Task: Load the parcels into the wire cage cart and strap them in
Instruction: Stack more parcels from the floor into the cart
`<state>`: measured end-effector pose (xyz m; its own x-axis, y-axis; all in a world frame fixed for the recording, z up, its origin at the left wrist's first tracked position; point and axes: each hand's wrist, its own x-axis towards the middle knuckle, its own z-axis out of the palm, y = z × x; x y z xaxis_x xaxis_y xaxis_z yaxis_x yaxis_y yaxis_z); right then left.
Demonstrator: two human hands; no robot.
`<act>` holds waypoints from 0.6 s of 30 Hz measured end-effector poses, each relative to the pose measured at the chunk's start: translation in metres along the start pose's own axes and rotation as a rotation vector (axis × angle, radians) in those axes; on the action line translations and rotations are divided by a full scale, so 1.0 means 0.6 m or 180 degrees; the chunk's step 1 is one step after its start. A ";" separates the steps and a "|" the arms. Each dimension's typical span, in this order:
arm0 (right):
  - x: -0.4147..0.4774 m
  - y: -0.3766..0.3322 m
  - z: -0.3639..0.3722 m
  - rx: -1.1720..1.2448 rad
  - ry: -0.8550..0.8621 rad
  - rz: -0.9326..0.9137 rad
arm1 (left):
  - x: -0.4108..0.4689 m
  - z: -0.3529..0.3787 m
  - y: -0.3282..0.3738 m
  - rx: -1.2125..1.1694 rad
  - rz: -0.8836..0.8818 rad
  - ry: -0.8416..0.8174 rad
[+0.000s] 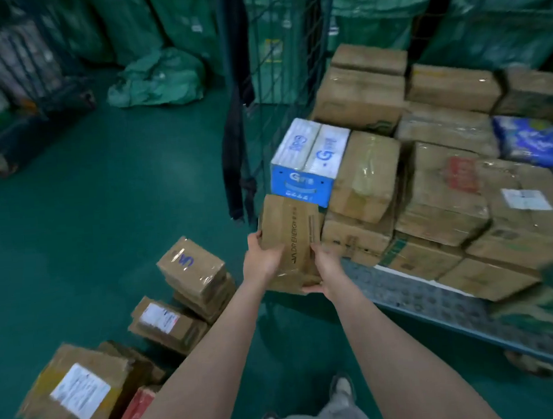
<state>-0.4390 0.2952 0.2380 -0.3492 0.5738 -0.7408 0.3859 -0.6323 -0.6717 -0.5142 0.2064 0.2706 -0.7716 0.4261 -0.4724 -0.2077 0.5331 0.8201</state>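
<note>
Both hands (262, 256) (322, 268) grip brown parcel (292, 237) between them at cart (438, 302) edge.

Stacked boxes (441, 204) fill most of the deck (415, 296); only a bare strip along its front edge is free for you. The mesh wall (278, 62) and hanging straps (234, 140) close its left side, beside the parcel (289, 228) you hold. Floor boxes (191, 271) crowd your left.
</note>
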 end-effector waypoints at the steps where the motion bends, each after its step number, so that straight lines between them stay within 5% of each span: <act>1: -0.003 -0.004 -0.017 0.0032 0.0048 -0.0014 | -0.005 0.013 0.009 0.0050 0.0038 -0.0081; 18: 0.003 -0.065 -0.390 0.0904 0.0609 -0.0150 | -0.108 0.341 0.156 0.0437 0.0563 -0.1073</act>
<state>-0.2547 0.4426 0.2630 -0.1843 0.6761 -0.7134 0.1106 -0.7070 -0.6985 -0.3602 0.3783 0.3119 -0.5431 0.7236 -0.4259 0.0105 0.5130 0.8583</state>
